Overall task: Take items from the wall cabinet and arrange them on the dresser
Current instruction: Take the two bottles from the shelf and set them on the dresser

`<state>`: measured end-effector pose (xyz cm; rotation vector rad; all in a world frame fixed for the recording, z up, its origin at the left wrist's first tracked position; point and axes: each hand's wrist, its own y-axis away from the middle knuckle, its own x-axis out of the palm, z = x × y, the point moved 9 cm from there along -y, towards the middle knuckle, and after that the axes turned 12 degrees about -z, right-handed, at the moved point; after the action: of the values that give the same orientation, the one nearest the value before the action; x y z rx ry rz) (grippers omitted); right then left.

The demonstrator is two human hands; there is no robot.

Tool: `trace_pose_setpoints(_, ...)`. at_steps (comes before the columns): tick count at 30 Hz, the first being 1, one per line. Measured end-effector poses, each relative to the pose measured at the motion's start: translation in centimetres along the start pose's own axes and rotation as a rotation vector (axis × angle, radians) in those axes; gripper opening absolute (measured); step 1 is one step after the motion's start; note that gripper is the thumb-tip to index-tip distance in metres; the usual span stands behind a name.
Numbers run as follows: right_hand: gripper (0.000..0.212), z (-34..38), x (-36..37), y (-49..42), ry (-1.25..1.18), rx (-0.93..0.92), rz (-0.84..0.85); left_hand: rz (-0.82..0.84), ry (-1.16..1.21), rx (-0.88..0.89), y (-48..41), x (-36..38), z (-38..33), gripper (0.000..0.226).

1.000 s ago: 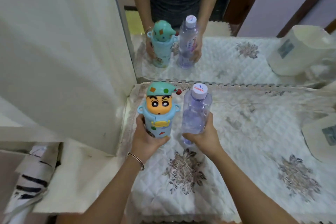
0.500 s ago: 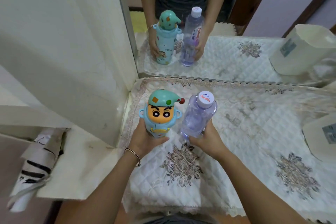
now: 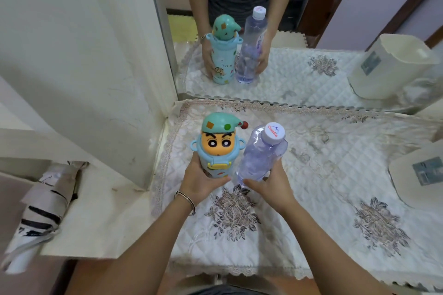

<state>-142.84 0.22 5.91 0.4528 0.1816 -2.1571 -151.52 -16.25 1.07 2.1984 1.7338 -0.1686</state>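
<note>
A light-blue cartoon-character bottle (image 3: 217, 148) with a green cap stands upright at the left of the dresser's white quilted cloth (image 3: 323, 175). My left hand (image 3: 200, 178) wraps its lower body. Right beside it stands a clear plastic water bottle (image 3: 260, 157) with a white cap, leaning slightly right. My right hand (image 3: 272, 185) grips its base. Both bottles rest on or just above the cloth. The mirror behind shows both bottles and hands again.
A cream wall panel (image 3: 79, 60) rises at the left edge of the dresser. A white plastic container (image 3: 424, 175) sits at the right edge. A folded striped umbrella (image 3: 40, 213) lies on the lower ledge to the left. The mirror (image 3: 299, 67) backs the dresser.
Both hands have lowered the two bottles toward the cloth and slid down to their bases. The camera has tilted back slightly, showing more of the dresser's front edge.
</note>
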Motion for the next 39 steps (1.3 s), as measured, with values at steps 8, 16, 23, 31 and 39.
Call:
trace_pose_setpoints(8,0.071,-1.3,-0.6,0.6,0.03,0.084,0.082,0.039,0.053,0.019,0.6,0.1,-0.8,0.077)
trace_pose_setpoints(16,0.066,-0.9,-0.2,0.3,0.051,0.071,0.134,-0.041,-0.003,0.06,1.7,-1.1,-2.7,0.076)
trace_pose_setpoints(23,0.064,-1.2,-0.5,0.3,-0.014,0.073,0.04,-0.14,0.008,0.007,2.1,-3.0,-2.3,0.073)
trace_pose_setpoints(31,0.066,-1.6,0.1,0.3,-0.029,0.067,0.054,-0.069,-0.047,-0.017,2.0,-2.5,-2.6,0.072)
trace_pose_setpoints(39,0.071,-1.1,-0.1,0.4,0.006,0.052,0.114,-0.084,-0.012,0.003,3.0,-2.2,-3.0,0.065)
